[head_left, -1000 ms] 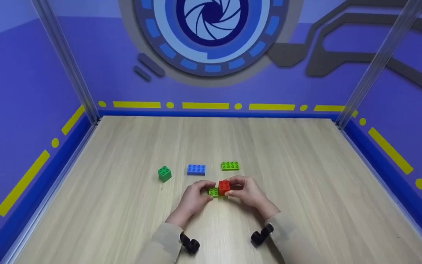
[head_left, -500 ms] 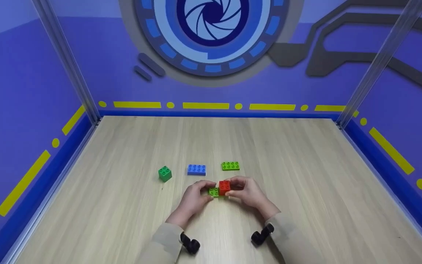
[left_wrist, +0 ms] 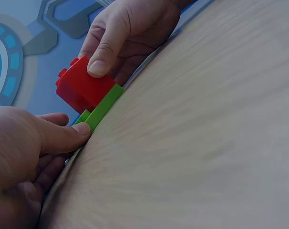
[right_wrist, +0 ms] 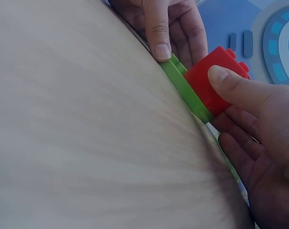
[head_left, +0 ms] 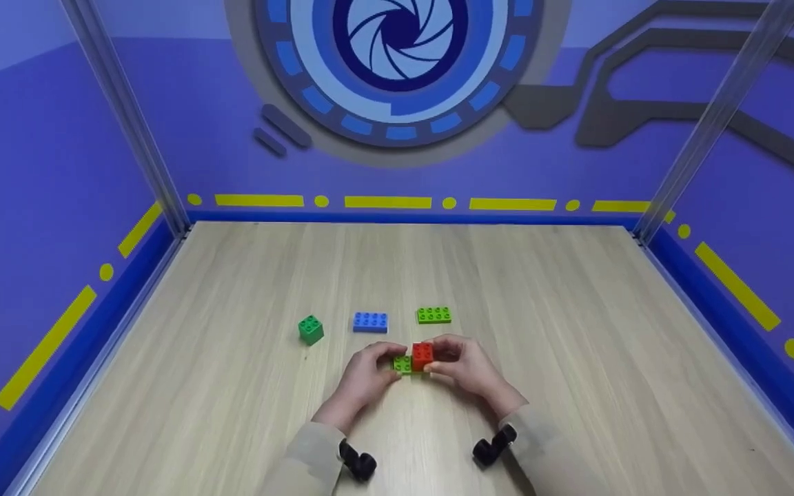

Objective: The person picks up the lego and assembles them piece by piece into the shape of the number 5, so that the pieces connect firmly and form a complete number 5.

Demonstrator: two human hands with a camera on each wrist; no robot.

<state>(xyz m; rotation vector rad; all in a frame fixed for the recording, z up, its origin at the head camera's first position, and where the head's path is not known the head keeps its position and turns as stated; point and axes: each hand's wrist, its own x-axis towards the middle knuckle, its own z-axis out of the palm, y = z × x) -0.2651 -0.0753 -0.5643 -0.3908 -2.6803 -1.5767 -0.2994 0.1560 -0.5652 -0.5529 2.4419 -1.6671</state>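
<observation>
Red block [head_left: 422, 357] stands on the lime plate [head_left: 402, 365], at its right end. Right hand [head_left: 471, 366]: fingers pinch the block, likely to seat it; left hand [head_left: 364, 377]: fingers pinch the plate, likely to brace it.

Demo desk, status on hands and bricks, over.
Left hand pinches flat rectangular lime-green plastic brick. Right hand pinches red cubic plastic brick, atop the green one's right half. No obstruction visible.

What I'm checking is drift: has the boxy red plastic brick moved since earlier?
No; in the head view, the red brick shows no visible shift against the blue rectangular plastic brick.
</observation>
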